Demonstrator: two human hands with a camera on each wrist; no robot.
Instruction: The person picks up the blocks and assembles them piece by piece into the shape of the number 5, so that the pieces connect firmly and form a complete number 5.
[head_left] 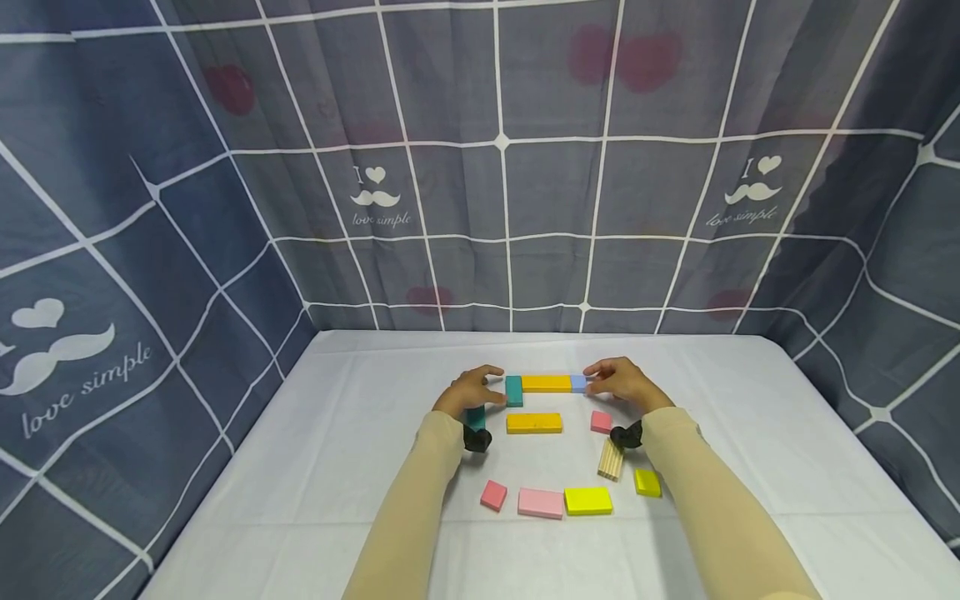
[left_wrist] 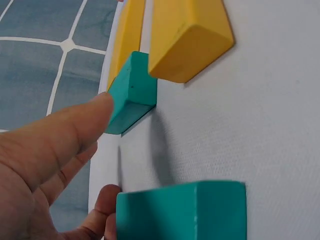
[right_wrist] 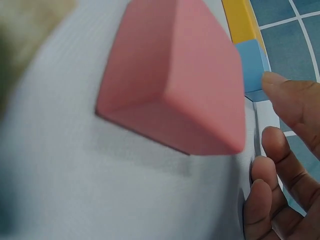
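A row of blocks lies toward the back of the white table: a teal block [head_left: 513, 392], a long orange-yellow block [head_left: 546, 383] and a small light-blue block [head_left: 578, 383], set end to end. My left hand [head_left: 471, 390] is at the row's left end, a fingertip right at the teal block's outer side and the other fingers loosely bent. At the opposite end, my right hand [head_left: 621, 381] has its thumb tip against the blue block [right_wrist: 254, 67], fingers spread and bent below. Another teal block [left_wrist: 185, 212] sits beneath my left hand, partly hidden by it in the head view.
A second orange-yellow block [head_left: 534, 423] lies in front of the row. Nearer are a coral block [head_left: 601, 422], a ribbed wooden piece [head_left: 611, 460], a small yellow block [head_left: 647, 482], a yellow block [head_left: 588, 501], a pink block [head_left: 540, 503] and another coral block [head_left: 492, 495].
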